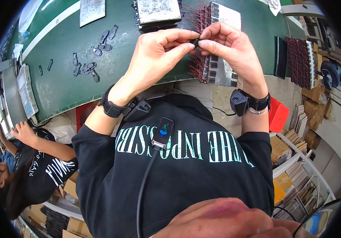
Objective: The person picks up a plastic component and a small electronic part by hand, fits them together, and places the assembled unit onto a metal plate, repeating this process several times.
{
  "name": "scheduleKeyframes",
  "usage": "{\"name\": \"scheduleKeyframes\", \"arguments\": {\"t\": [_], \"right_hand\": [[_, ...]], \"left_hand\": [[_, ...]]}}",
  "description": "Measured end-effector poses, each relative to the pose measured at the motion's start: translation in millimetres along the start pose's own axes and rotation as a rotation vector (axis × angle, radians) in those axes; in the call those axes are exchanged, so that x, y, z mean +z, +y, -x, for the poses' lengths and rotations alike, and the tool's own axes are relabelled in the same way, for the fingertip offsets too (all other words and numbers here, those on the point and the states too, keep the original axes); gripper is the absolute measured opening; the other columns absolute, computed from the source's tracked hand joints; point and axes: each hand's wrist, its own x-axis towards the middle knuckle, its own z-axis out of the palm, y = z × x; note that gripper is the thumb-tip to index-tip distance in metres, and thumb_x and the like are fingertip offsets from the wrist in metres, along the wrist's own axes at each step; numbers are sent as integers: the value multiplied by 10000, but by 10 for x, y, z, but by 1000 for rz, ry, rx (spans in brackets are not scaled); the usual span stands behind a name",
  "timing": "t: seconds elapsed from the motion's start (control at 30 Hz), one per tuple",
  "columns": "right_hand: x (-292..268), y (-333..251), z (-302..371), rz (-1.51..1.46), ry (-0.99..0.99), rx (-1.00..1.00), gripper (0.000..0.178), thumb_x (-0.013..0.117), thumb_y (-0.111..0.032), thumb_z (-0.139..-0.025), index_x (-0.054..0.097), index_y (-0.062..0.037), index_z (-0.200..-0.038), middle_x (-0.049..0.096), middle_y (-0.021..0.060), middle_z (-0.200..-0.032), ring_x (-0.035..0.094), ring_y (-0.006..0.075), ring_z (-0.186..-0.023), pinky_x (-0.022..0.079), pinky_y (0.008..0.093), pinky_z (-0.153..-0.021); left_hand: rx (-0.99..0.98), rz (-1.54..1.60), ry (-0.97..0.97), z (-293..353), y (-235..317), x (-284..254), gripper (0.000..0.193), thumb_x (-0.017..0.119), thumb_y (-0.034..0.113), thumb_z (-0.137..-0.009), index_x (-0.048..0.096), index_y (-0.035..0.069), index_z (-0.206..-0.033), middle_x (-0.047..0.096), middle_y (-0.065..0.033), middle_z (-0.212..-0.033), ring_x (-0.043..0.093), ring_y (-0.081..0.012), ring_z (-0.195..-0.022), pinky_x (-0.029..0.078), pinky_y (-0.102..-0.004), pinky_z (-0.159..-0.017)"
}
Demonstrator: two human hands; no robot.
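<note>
Just above the table's front edge, a small black part [195, 42] is pinched between my two hands. My left hand [154, 53] grips it from the left with thumb and forefinger. Thumb and fingertips of my right hand [230, 44] close on it from the other side. My fingers hide much of the part, so its exact kind cannot be made out. Beneath my right hand lies a metal plate [226, 79] edged with rows of black pieces and thin red wires [196, 65]. Several loose black plastic pieces [87, 67] are scattered on the green table [123, 59] to the left.
A stack of metal plates [158, 11] stands beyond my left hand, and another plate [92, 11] lies further left. At right are a dark flat tray [280, 57] and a red-wired rack [299, 61]. A red stool [278, 115] stands below. Another person's hand [24, 133] is at far left.
</note>
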Motion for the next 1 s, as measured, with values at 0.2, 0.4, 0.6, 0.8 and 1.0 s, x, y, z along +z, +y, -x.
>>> {"name": "scheduleKeyframes", "arguments": {"t": [0.2,0.4,0.6,0.8,1.0], "right_hand": [[-38,8,1,2,-2,50,180,688,-55,-912,619,3,-1068,643,33,-983,647,107,-879,534,239,-807],[54,38,10,-43,16,-27,106,659,-43,-931,619,0,-1018,633,13,-934,644,118,-903,532,246,-817],[252,-56,90,539,100,-231,142,661,11,-890,603,-12,-1018,630,56,-979,642,154,-888,517,264,-829],[410,-86,227,885,241,-417,277,675,38,-838,614,-19,-1102,635,115,-1035,641,183,-899,510,287,-836],[-21,-164,511,892,443,-304,322,665,11,-850,664,-9,-1172,650,128,-1045,647,207,-966,511,305,-840]], "left_hand": [[-43,137,-17,-2,20,5,255,669,44,-915,685,-15,-1163,734,-91,-1024,697,-126,-935,561,-244,-827],[-21,102,0,22,25,42,241,671,48,-914,691,-21,-1144,734,-88,-1015,694,-117,-927,561,-247,-817],[-35,123,38,32,25,26,194,672,53,-894,701,-10,-1075,741,-75,-953,700,-113,-860,563,-254,-765],[202,-311,43,-7,142,-58,161,661,85,-868,702,24,-1011,735,-108,-895,717,-177,-777,554,-285,-697],[228,-674,238,-659,166,-562,195,663,190,-836,699,60,-977,719,-121,-825,709,-282,-788,548,-376,-711]]}}
